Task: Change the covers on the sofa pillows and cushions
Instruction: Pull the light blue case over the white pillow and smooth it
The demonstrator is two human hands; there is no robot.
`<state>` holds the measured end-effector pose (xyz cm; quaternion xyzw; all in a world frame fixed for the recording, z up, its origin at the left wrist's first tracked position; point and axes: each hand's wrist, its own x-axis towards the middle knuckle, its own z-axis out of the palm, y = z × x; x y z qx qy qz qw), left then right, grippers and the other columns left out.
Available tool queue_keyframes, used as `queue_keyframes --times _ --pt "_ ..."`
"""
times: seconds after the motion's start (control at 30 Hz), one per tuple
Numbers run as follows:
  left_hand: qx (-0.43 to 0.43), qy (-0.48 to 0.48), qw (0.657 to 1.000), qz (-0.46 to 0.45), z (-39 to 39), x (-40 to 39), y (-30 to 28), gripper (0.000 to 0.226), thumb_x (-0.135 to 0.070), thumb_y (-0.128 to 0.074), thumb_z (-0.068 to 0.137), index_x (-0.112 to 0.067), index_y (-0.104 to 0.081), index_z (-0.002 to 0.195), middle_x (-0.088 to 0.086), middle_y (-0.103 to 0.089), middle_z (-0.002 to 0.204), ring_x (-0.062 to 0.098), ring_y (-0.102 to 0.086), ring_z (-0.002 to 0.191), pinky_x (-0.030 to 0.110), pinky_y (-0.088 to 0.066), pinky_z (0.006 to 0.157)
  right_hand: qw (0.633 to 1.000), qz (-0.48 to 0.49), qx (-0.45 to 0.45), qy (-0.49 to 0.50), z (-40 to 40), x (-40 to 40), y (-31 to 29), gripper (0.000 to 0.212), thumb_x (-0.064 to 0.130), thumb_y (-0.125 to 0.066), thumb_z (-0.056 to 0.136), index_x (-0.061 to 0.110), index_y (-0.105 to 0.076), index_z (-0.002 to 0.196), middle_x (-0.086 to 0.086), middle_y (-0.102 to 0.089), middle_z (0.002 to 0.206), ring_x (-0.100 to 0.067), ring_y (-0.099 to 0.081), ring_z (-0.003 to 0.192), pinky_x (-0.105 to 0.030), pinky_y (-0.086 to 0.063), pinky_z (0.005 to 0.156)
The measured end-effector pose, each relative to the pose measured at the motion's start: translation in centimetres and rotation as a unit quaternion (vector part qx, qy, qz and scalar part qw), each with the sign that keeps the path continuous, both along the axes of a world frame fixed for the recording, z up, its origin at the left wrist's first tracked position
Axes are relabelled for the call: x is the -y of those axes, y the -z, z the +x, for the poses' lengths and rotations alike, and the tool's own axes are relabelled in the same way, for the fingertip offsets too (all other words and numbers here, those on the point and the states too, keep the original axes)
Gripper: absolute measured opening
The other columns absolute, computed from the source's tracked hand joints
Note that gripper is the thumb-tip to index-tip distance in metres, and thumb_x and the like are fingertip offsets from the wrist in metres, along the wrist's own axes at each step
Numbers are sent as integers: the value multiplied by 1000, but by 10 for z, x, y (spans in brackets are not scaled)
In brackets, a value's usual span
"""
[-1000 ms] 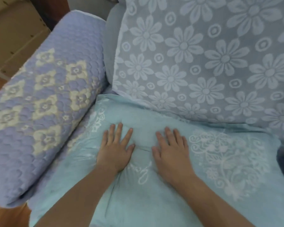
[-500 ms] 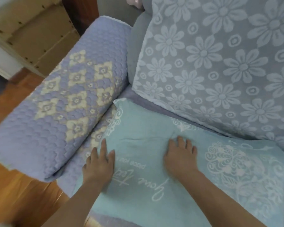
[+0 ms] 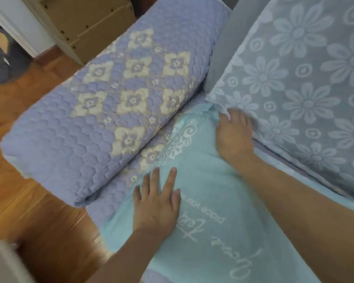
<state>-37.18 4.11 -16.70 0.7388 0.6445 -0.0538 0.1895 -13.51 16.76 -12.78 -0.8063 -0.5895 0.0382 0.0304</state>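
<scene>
A light teal cover [image 3: 208,193] with white lace print and script lettering lies flat over the sofa seat cushion. My left hand [image 3: 156,203] presses flat on its near left part, fingers straight and spread. My right hand [image 3: 233,135] lies at the cover's far corner, fingertips pushed into the gap under the back cushion [image 3: 307,78], which wears a grey-blue cover with white flowers. The fingertips are partly hidden by fabric.
The sofa armrest [image 3: 114,111] on the left wears a quilted lavender cover with cream diamonds. Beyond it lie wooden floor [image 3: 29,152], a beige wooden cabinet [image 3: 86,23] and a dark rug [image 3: 0,58]. A pale blurred object [image 3: 2,264] sits at the bottom left.
My right hand slid from the cover's middle to its far left corner under the back cushion. My left hand moved toward the cover's left edge. The view swung left.
</scene>
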Motion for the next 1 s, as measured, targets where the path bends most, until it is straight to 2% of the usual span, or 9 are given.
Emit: queue_keyframes --times 0.07,0.17,0.33,0.4,0.5,0.57,0.7,0.8,1.0 --pt "19 -7 1000 5 -2 -1 -2 60 -61 -3 98 -52 7 156 3 -13 170 31 -14 155 53 -16 123 976 118 -84 -163 -34 50 -16 36 26 -41 101 10 -57 130 -15 -47 144 -37 -43 131 -50 -32 114" --pt "47 -36 998 0 -11 -3 -12 65 -64 -8 96 -46 -12 159 1 -26 166 28 -27 150 47 -20 122 931 -70 -11 -357 -23 102 9 53 44 -33 103 23 -41 151 -9 -29 162 -28 -31 146 -44 -16 123" --pt "89 -235 964 -91 -43 5 -44 73 -73 -21 95 -34 -32 156 4 -46 153 30 -43 140 46 -30 115 984 -166 -54 -21 -11 27 16 57 44 -22 104 24 -25 157 -11 -19 165 -34 -19 149 -50 -11 122" --pt "152 -388 886 -203 -67 16 -51 71 -71 -33 97 -25 -41 151 7 -52 148 32 -49 134 42 -38 107 994 -59 -63 -64 -44 33 -11 55 38 -31 101 15 -41 149 -18 -32 158 -39 -31 142 -52 -20 120" --pt "421 -574 618 -333 -94 42 -61 60 -64 -60 90 -20 -65 129 5 -70 127 26 -64 113 40 -50 94 973 54 -92 -203 -68 103 -37 50 35 -44 97 14 -50 143 -16 -38 154 -37 -35 141 -54 -23 119" --pt "508 -548 590 -307 -94 55 -65 35 -39 -69 93 -18 -69 121 5 -75 118 24 -68 110 44 -52 99 967 8 -84 -240 -67 150 -33 51 38 -44 98 19 -49 145 -11 -38 156 -33 -33 144 -53 -22 119" --pt "501 -555 659 -75 -99 44 -72 22 -6 -74 84 -17 -64 68 5 -69 75 20 -66 67 38 -51 71 971 -97 -26 -218 -28 179 -2 63 50 -26 101 20 -33 155 -9 -33 160 -29 -27 148 -45 -18 122" --pt "186 -350 916 -56 -128 36 -86 33 -35 -69 93 -8 -55 77 6 -62 74 28 -58 72 38 -42 66 971 -113 -22 -208 -16 167 0 67 55 -19 100 20 -26 158 -10 -29 162 -27 -24 149 -41 -16 123" --pt "66 -280 958 -14 -131 14 -98 21 -35 -59 98 -17 -65 106 6 -67 96 29 -60 88 36 -44 74 969 -42 -70 -234 -27 189 -19 58 44 -35 101 11 -44 148 -15 -44 151 -32 -37 140 -45 -27 119"
